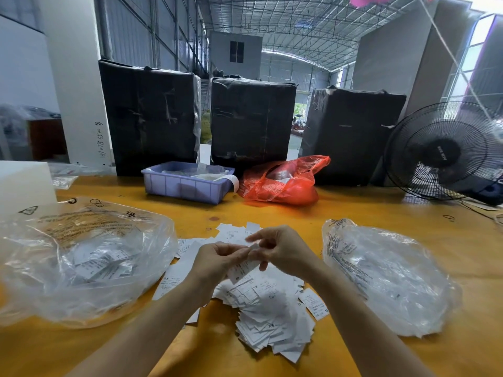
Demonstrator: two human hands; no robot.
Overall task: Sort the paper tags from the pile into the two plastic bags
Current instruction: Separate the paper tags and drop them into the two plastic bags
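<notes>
- A single paper tag is pinched between both hands above the pile of tags at the centre of the yellow bench.
- The left hand holds its lower part with curled fingers; the right hand pinches its top edge.
- A clear plastic bag with tags inside lies left of the pile, and a second clear bag lies right.
- Behind: a blue tray, a red bag, a fan.

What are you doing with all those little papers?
A person is sorting paper tags. Both hands, the left hand and the right hand, pinch one tag above the pile on the yellow table. The left bag already holds some tags; the right bag lies beside the pile.
</notes>
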